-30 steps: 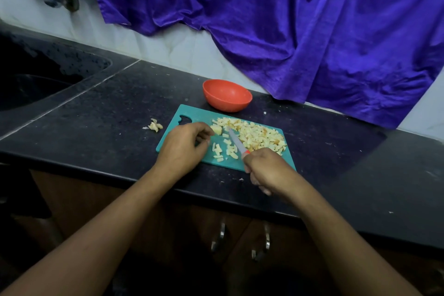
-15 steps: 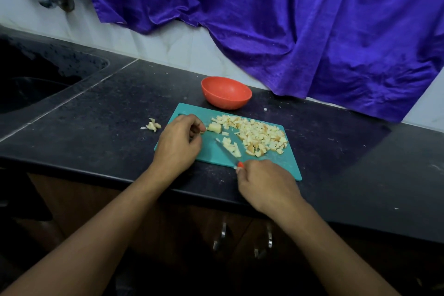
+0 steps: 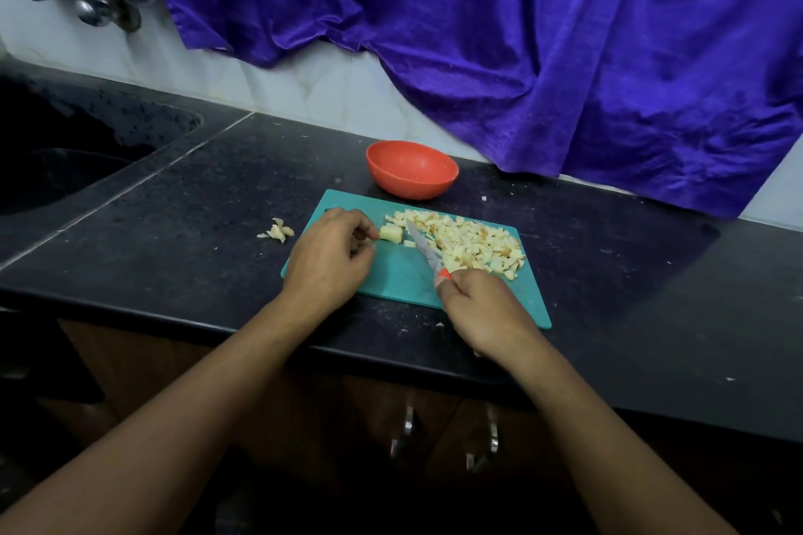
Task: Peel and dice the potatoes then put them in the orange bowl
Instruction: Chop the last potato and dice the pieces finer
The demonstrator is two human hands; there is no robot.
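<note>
A: Black counter, teal cutting board at its front edge. Where's the potato?

B: One uncut potato chunk lies on the board's left half. The diced pile is heaped just to its right.

A: And the hands?

B: The left hand, fingers curled, pinches the chunk's left end. The right hand is wrapped round the knife handle. The blade slants up and left from it, its tip between chunk and pile.

A: Next cut?

B: I'd judge the blade must shift left over the chunk, close to those fingertips. The orange bowl, nothing showing inside, sits just beyond the board's far edge. Peels lie left of the board.
</note>
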